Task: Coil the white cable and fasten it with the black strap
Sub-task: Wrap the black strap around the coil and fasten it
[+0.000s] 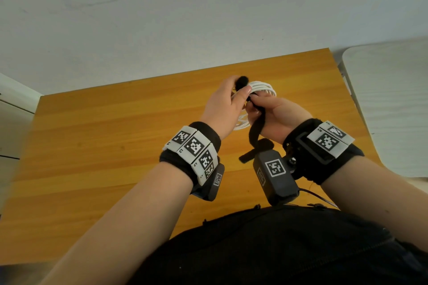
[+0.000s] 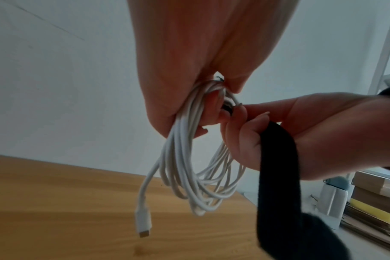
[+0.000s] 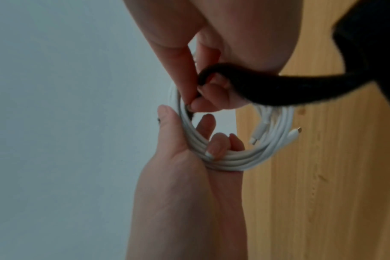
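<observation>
Head view: left hand [image 1: 223,104] is curled round the coiled white round-section cable [image 1: 262,87], thumb pressed over the loops, with a fuzzy black strap end [image 1: 311,81] sticking up above the thumb. Right hand [image 1: 276,115] has fingers curled, pinching the black fabric hook-and-loop strap [image 1: 256,132] right at the coil; the strap's tail hangs toward the wrist. Both are held up over the orange wooden tabletop [image 1: 115,146]

Left wrist view: left fingers [image 2: 167,109] clamp the top of the bundle; several loose loops [image 2: 189,176] dangle below, one white plug [image 2: 142,223] hanging free above the table. Right hand [image 2: 301,137] grips the strap [image 2: 278,167], fingertips at the coil

Right wrist view: right thumb and forefinger [image 3: 180,70] pinch the strap [image 3: 256,84] against the cable [image 3: 234,161]; left fingers [image 3: 218,146] are hooked through the coil. Two plugs [image 3: 276,133] point down-right
</observation>
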Motion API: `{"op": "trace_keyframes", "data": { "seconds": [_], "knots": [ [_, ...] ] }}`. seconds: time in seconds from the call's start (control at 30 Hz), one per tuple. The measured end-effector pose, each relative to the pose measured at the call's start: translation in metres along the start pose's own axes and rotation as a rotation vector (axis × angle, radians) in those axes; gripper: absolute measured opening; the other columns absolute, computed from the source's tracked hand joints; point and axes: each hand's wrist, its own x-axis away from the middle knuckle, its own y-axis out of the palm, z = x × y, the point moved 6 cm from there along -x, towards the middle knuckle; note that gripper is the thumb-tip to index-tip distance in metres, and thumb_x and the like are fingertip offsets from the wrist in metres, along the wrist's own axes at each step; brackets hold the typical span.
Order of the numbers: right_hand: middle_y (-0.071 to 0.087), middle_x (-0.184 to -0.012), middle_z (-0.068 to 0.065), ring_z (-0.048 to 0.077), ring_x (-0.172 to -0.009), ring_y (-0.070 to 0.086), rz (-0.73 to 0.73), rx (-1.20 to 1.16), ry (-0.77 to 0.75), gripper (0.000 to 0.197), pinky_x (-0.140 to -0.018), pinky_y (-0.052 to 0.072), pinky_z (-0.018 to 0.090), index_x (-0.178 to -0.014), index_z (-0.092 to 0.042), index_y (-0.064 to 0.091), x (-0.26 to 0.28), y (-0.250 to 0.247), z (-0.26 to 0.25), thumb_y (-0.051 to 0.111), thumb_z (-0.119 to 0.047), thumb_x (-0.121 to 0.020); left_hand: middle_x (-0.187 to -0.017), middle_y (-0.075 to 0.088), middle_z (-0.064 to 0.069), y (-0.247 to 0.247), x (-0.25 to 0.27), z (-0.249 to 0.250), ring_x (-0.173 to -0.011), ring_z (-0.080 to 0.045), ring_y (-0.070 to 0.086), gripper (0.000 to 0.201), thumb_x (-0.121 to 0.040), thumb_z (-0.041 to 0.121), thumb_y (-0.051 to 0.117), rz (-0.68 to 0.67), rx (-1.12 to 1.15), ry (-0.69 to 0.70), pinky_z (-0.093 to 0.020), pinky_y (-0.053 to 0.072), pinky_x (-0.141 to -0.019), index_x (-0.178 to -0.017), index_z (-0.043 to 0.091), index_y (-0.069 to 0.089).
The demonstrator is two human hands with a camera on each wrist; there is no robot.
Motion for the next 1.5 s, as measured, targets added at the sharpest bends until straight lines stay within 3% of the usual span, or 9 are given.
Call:
{"op": "trace_keyframes", "data": {
  "seconds": [0.37,0.6,0.9,1.03,1.13,1.2,1.23,1.27,1.5],
  "knots": [
    [0.063,-0.066,0.007,0.013,-0.055,0.061,0.071,0.125,-0.152,0.022,-0.047,0.046,0.015,-0.069,-0.008,0.049,0.006,-0.009,-0.021,0.056,0.002,-0.087,-0.121,0.053,0.012,-0.005,0.001,0.01,-0.108,0.004,0.046,0.045,-0.095,0.016,0.05,-0.012,0.037,0.137,0.008,0.031,-0.078,-0.139,0.018,0.043],
    [0.062,-0.083,-0.007,0.006,-0.067,0.054,0.215,0.867,-0.532,0.023,-0.055,0.041,0.017,-0.103,-0.029,0.063,0.028,0.006,-0.044,0.07,-0.024,-0.081,-0.126,0.061,-0.004,-0.004,0.001,0.011,-0.115,-0.016,0.055,0.039,-0.096,0.022,0.048,0.001,-0.178,0.191,-0.01,0.038,-0.082,-0.135,0.017,0.049],
    [0.056,-0.068,-0.01,0.005,-0.062,0.048,0.256,1.172,-0.585,0.02,-0.057,0.039,0.017,-0.082,-0.016,0.065,0.029,0.014,-0.044,0.075,-0.031,-0.075,-0.133,0.056,-0.008,-0.001,0.006,0.005,-0.124,-0.02,0.05,0.039,-0.097,0.02,0.046,-0.003,-0.222,0.149,-0.016,0.034,-0.092,-0.134,0.011,0.049],
    [0.058,-0.061,-0.008,0.005,-0.06,0.053,0.2,1.051,-0.548,0.016,-0.06,0.045,0.018,-0.07,-0.015,0.061,0.029,0.014,-0.039,0.069,-0.022,-0.082,-0.102,0.063,0.0,-0.001,0.008,0.009,-0.091,-0.015,0.058,0.026,-0.096,0.02,0.047,-0.023,-0.204,0.165,-0.011,0.04,-0.07,-0.116,0.011,0.062],
    [0.049,-0.046,-0.009,0.001,-0.044,0.045,0.157,0.894,-0.439,0.024,-0.049,0.038,0.012,-0.064,-0.012,0.057,0.028,0.01,-0.037,0.063,-0.016,-0.086,-0.114,0.064,-0.002,-0.005,0.006,0.002,-0.098,-0.015,0.058,0.032,-0.096,0.018,0.048,-0.018,-0.027,0.03,-0.023,0.041,-0.08,-0.126,0.014,0.058],
    [0.04,-0.049,-0.004,0.005,-0.043,0.035,0.173,1.016,-0.425,0.026,-0.045,0.032,0.014,-0.061,-0.015,0.056,0.027,0.009,-0.037,0.063,-0.018,-0.086,-0.129,0.05,-0.013,-0.003,0.005,-0.005,-0.076,-0.027,0.057,0.028,-0.094,0.014,0.049,-0.039,0.193,-0.112,-0.037,0.041,-0.069,-0.119,0.012,0.062],
    [0.038,-0.05,-0.004,0.004,-0.041,0.033,0.184,1.095,-0.44,0.027,-0.043,0.03,0.014,-0.059,-0.016,0.056,0.026,0.01,-0.038,0.064,-0.019,-0.085,-0.083,0.038,0.001,-0.003,0.006,-0.008,-0.058,-0.026,0.047,0.021,-0.092,0.014,0.048,-0.044,0.318,-0.182,-0.037,0.035,-0.059,-0.106,0.01,0.065],
    [0.037,-0.05,-0.004,0.002,-0.037,0.032,0.192,1.155,-0.457,0.028,-0.042,0.03,0.014,-0.059,-0.017,0.056,0.026,0.011,-0.038,0.064,-0.021,-0.085,-0.073,0.05,-0.015,-0.002,0.006,-0.01,-0.051,-0.021,0.037,0.017,-0.091,0.017,0.048,-0.041,0.402,-0.234,-0.034,0.028,-0.056,-0.092,0.009,0.063],
    [0.06,-0.086,-0.003,0.014,-0.074,0.058,0.138,1.358,-0.494,0.031,-0.069,0.049,0.027,-0.092,-0.015,0.057,0.031,0.016,-0.035,0.079,-0.023,-0.071,-0.041,0.037,0.009,-0.018,0.001,-0.019,-0.048,-0.019,0.034,0.031,-0.092,0.029,0.054,0.096,0.248,-0.193,-0.036,0.032,-0.061,-0.065,0.016,0.056]
  ]
}}
